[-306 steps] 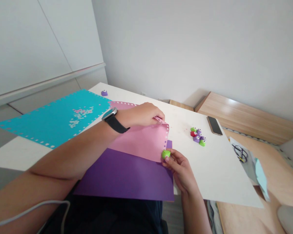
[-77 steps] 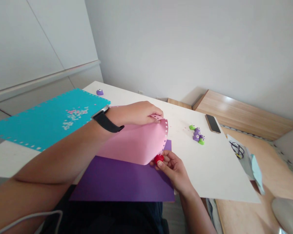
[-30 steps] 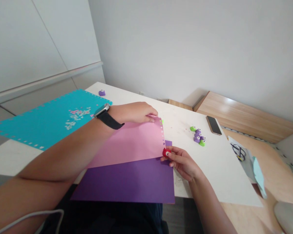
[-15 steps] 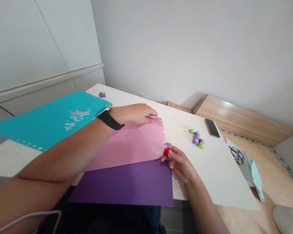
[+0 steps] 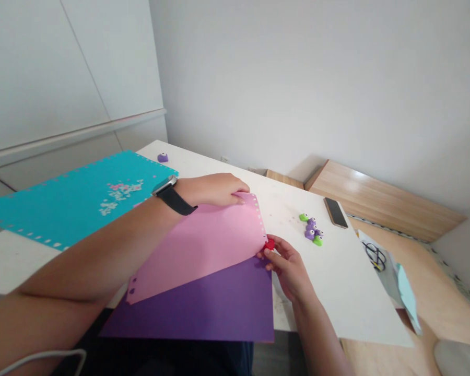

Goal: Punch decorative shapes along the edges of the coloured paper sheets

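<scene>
A pink sheet of paper with punched holes along its right edge lies on a purple sheet on a white table. My left hand, with a black watch on the wrist, grips the pink sheet's far corner between closed fingers. My right hand pinches a small red paper punch at the sheet's near right corner.
A teal sheet with punched edges and paper bits lies at the left. A lone purple punch sits at the far corner. Several green and purple punches, a phone and a black cable lie to the right.
The pink sheet has turned and slid toward me, so its left end with holes now shows. My right hand has kept the red punch at the sheet's corner.
</scene>
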The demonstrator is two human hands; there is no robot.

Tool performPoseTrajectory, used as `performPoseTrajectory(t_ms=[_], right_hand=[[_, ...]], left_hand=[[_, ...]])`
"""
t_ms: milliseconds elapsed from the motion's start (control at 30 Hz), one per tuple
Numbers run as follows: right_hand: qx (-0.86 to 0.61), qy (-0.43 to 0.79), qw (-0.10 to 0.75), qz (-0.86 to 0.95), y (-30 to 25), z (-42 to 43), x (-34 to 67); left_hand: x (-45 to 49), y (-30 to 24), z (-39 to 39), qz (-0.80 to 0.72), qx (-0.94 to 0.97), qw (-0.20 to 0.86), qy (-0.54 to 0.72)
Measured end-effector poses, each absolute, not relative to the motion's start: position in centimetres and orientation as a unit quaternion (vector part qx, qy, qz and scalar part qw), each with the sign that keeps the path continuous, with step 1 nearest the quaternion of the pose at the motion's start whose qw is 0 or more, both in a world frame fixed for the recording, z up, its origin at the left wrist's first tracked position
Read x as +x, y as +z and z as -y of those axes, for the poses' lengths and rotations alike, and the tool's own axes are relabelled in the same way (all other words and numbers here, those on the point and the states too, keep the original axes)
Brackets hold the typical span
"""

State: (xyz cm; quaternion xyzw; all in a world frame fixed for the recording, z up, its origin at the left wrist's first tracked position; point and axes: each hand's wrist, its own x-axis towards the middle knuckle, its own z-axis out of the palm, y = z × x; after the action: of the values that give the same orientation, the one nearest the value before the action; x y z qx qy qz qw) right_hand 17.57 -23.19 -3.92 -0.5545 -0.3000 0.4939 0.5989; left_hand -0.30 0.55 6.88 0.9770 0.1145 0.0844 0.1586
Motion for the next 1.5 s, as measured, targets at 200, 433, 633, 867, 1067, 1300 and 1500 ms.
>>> performPoseTrajectory(t_ms=[200, 433, 633, 867, 1067, 1300, 1500], right_hand=[[-0.553, 0.526, 0.569, 0.306, -3.5, 23.1, 18.0], [-0.586, 0.492, 0.560, 0.316, -3.4, 22.7, 18.0], [-0.645, 0.379, 0.564, 0.349, -4.4, 22.0, 18.0], [-0.641, 0.350, 0.607, 0.312, -4.6, 21.8, 18.2], [-0.610, 0.368, 0.661, 0.236, -4.6, 21.5, 18.0], [-0.561, 0.422, 0.661, 0.265, -4.6, 21.8, 17.7], [-0.501, 0.511, 0.662, 0.224, -4.1, 22.3, 17.7]], left_hand=[[0.0, 7.2, 0.0, -0.103, 0.974, 0.159, 0.128], [0.2, 6.3, -0.1, -0.129, 0.976, 0.147, 0.100], [-0.6, 5.8, -0.8, -0.189, 0.975, 0.102, 0.049], [-1.2, 6.6, -0.3, -0.201, 0.974, 0.107, -0.015], [-1.3, 6.7, -0.4, -0.179, 0.975, 0.110, -0.076], [-1.2, 6.4, -1.1, -0.146, 0.979, 0.139, 0.015], [-0.8, 5.5, -1.4, -0.161, 0.976, 0.111, 0.094]])
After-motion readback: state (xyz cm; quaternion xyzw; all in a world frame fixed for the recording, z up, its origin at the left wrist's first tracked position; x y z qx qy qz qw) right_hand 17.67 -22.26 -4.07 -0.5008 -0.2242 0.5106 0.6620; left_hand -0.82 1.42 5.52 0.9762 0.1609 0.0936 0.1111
